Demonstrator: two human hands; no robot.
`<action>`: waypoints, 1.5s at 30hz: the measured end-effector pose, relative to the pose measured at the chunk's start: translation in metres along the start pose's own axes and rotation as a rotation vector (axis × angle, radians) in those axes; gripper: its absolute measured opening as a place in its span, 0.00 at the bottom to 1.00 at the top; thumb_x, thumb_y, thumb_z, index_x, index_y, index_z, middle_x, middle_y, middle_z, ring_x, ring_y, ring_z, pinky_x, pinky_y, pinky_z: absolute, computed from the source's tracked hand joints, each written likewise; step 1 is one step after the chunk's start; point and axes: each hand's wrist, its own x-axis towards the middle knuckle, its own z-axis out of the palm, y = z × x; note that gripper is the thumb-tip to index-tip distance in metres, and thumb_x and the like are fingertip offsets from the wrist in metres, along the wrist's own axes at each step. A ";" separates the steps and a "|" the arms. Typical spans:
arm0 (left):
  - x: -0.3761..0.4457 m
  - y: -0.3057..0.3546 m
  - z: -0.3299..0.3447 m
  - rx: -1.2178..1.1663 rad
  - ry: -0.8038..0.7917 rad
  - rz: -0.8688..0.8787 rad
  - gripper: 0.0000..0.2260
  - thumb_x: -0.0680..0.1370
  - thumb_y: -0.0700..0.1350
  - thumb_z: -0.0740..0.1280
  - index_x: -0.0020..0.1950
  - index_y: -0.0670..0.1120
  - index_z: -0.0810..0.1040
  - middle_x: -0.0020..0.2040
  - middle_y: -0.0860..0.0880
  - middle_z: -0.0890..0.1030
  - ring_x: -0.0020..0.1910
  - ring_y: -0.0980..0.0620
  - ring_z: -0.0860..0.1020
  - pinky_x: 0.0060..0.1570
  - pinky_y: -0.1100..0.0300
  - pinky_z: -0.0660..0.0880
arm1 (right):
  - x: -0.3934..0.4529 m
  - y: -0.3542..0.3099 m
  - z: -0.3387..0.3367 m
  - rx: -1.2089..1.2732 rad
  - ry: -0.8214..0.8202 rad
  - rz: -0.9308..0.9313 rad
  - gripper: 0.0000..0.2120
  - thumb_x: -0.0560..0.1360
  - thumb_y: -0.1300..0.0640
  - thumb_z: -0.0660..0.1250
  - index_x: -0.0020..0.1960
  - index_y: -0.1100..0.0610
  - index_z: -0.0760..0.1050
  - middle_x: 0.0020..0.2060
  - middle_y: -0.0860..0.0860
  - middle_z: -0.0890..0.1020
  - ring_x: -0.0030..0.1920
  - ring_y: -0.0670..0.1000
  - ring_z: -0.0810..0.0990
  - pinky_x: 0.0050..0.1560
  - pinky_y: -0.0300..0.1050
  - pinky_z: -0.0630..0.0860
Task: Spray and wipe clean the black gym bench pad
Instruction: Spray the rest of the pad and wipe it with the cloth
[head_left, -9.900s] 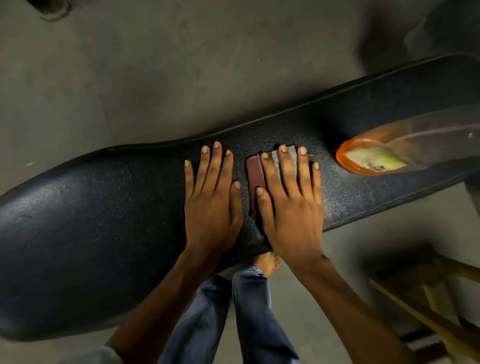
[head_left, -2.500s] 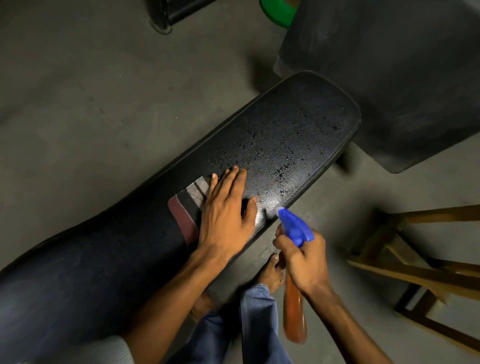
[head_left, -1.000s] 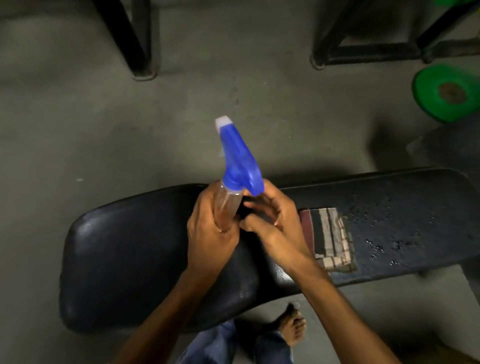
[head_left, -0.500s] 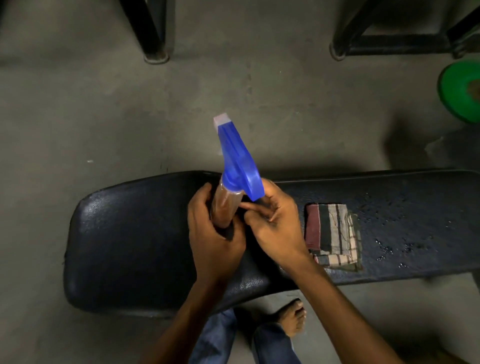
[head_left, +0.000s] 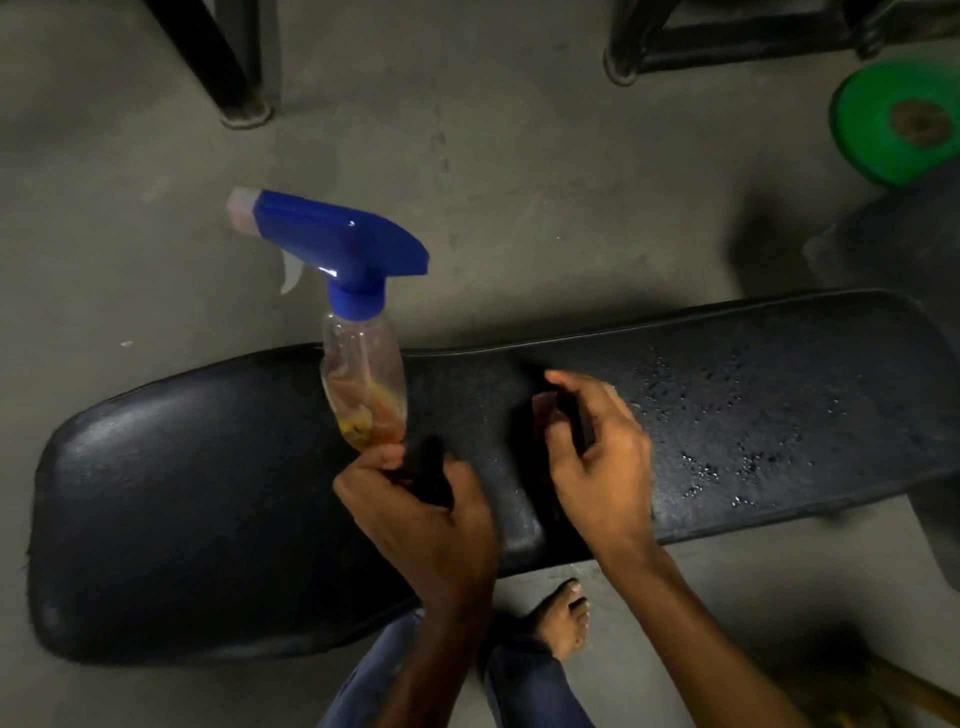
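L hand (head_left: 415, 512): you're pinching the bottle (head_left: 363, 387) at its very base only, fingers curled round the bottom; most of the body sticks up free above your grip.
Bottle: upright, tilted a bit left, blue head (head_left: 337, 241) on top, nozzle aimed left, out past the pad's far edge. Little liquid left, pooled low.
R hand (head_left: 597, 457): fingers curled down onto the cloth (head_left: 543, 410), thumb side gripping it; cloth mostly hidden under the hand, only a reddish edge shows.
Pad (head_left: 208, 493): black, runs L to R across view. Droplets on the R part (head_left: 727, 415), none visible on the L part.
Risk 1: low grip w/ top-heavy head, so the bottle could tip or slip out. Cause: hold at base, no finger on trigger. Shift grip up to the neck before you spray.
Risk 2: spray misses the pad, hits the floor (head_left: 467, 156). Cause: nozzle points off the far edge. Aim down at the dry L part.
Risk 3: wiping R side w/ one hand while bottle wobbles in the other, so a drop is likely. Cause: split attention.
Risk 4: your bare foot (head_left: 563, 618) is just under the pad's near edge; runoff or a dropped bottle lands there.
Risk 5: L part gets skipped. Cause: wet zone is all on the R.
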 end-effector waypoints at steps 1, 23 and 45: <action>0.002 0.006 0.002 -0.005 -0.005 0.034 0.20 0.72 0.41 0.75 0.57 0.51 0.68 0.53 0.50 0.71 0.50 0.52 0.74 0.53 0.52 0.75 | 0.002 0.008 -0.004 -0.062 0.017 -0.019 0.20 0.78 0.62 0.67 0.69 0.53 0.81 0.65 0.47 0.84 0.68 0.48 0.81 0.71 0.51 0.77; 0.073 0.001 0.022 0.389 -0.227 0.040 0.48 0.62 0.49 0.85 0.78 0.51 0.66 0.72 0.45 0.66 0.66 0.58 0.60 0.63 0.62 0.66 | 0.011 0.046 0.015 -0.617 -0.044 -0.191 0.31 0.85 0.42 0.59 0.81 0.59 0.70 0.82 0.59 0.69 0.86 0.60 0.60 0.87 0.61 0.54; 0.037 -0.037 -0.040 0.807 -0.251 -0.083 0.55 0.67 0.75 0.73 0.84 0.46 0.60 0.72 0.37 0.67 0.66 0.37 0.69 0.61 0.48 0.69 | 0.004 0.050 0.019 -0.633 -0.017 -0.213 0.31 0.85 0.42 0.58 0.81 0.59 0.69 0.82 0.59 0.69 0.86 0.60 0.60 0.87 0.60 0.53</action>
